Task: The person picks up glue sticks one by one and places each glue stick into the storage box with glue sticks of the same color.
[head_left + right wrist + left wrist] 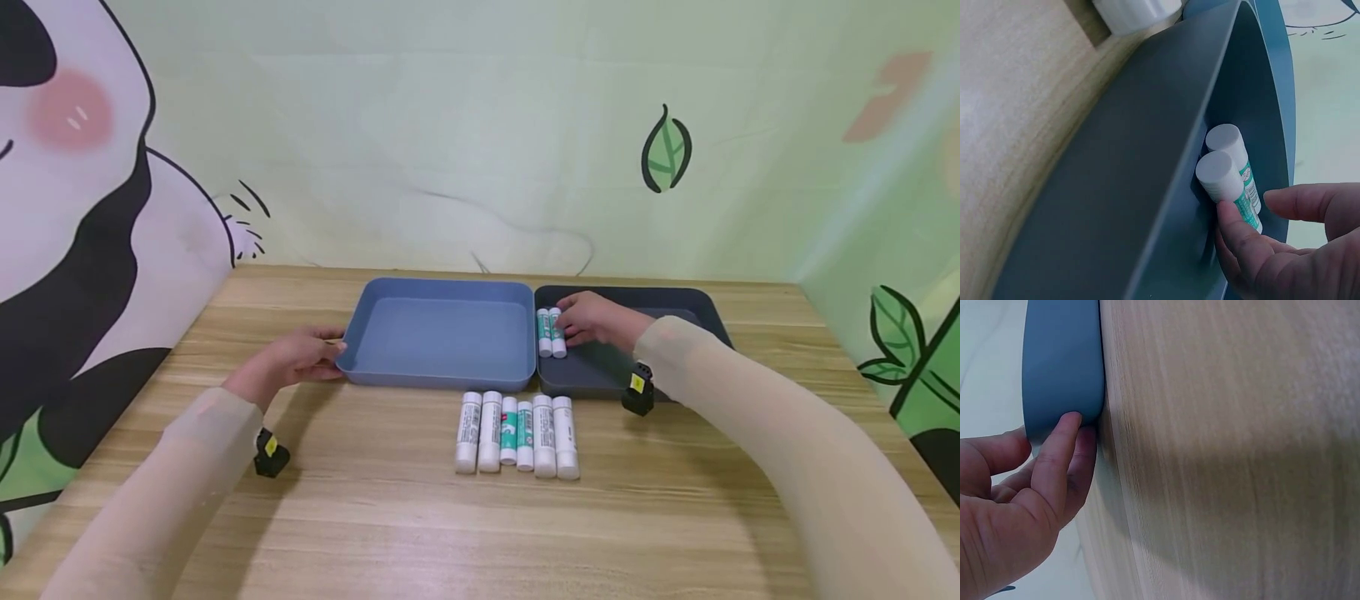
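Note:
My left hand point(303, 357) is at the left end of the blue tray point(438, 385). In the left wrist view, its fingertips point(1071, 419) touch the outer wall near a corner, and the thumb is by the rim. My right hand point(600, 321) reaches into the dark grey tray point(592, 389). Two small white-and-green glue sticks point(544, 333) lie there side by side against the left wall. In the right wrist view, a finger touches the nearer glue stick point(1219, 175); the thumb is held apart from it, close to the farther glue stick point(1225, 136).
A row of several glue sticks point(489, 433) lies on the wooden table point(390, 517) before the trays. Larger white ones flank two smaller green ones point(525, 437). The two trays stand edge to edge, near the painted wall point(480, 167) behind the table.

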The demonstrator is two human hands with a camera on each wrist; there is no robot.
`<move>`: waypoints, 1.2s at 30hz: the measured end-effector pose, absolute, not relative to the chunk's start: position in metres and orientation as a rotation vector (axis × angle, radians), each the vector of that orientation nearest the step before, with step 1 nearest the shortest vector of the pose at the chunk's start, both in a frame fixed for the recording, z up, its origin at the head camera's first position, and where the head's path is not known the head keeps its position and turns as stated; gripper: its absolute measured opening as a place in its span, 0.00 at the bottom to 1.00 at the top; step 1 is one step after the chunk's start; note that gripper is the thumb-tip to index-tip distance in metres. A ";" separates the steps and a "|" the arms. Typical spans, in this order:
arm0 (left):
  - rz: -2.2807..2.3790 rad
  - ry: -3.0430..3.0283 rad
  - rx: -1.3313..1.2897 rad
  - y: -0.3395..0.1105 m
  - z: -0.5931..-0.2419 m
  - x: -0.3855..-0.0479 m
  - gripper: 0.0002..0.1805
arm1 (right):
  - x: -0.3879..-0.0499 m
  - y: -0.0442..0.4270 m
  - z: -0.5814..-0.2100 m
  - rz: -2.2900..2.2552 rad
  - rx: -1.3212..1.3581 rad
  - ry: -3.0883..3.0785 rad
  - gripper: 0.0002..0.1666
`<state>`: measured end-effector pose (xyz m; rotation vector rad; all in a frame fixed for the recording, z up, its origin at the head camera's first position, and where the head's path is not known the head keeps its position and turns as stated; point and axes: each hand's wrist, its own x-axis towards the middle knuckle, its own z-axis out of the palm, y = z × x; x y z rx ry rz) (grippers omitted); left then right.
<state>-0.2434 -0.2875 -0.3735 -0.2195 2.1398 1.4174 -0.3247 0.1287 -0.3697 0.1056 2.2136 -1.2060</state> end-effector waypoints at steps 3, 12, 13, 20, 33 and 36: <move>1.422 2.140 -0.227 -0.287 -0.374 -0.244 0.34 | -0.323 0.130 -0.368 -1.203 0.111 2.214 0.36; 1.430 2.135 -0.241 -0.287 -0.376 -0.247 0.35 | -0.321 0.131 -0.364 -1.223 0.110 2.194 0.34; 1.429 2.136 -0.239 -0.288 -0.376 -0.247 0.35 | -0.321 0.131 -0.363 -1.224 0.108 2.192 0.34; 1.459 2.119 -0.226 -0.290 -0.380 -0.246 0.34 | -0.318 0.133 -0.360 -1.230 0.071 2.181 0.34; 1.431 2.153 -0.227 -0.290 -0.376 -0.247 0.34 | -0.294 0.171 -0.322 -1.302 -0.155 2.192 0.35; 1.424 2.159 -0.230 -0.288 -0.376 -0.248 0.35 | -0.284 0.178 -0.312 -1.297 -0.180 2.216 0.34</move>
